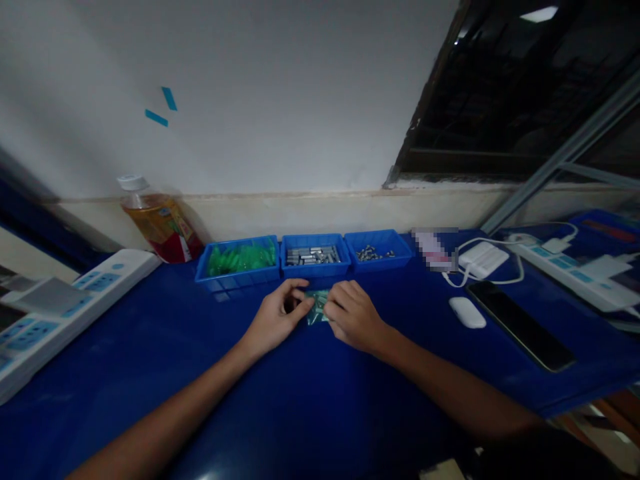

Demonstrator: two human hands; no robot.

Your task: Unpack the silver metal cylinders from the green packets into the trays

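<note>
My left hand [278, 315] and my right hand [353, 315] rest on the blue table [300, 400], fingers curled and pinched together around a small clear plastic bag with green pieces [317, 308] that lies between them. Just behind the hands stand three blue trays: the left tray [237, 275] holds green plastic parts, the middle tray [314, 269] holds grey metal pieces, the right tray [380, 258] holds small screws or nuts.
A drink bottle [160, 227] stands at the wall, left of the trays. White power strips lie at far left [65, 307] and far right [575, 273]. A black phone [520, 325], a white earbud case [467, 312] and a white charger [483, 259] lie to the right.
</note>
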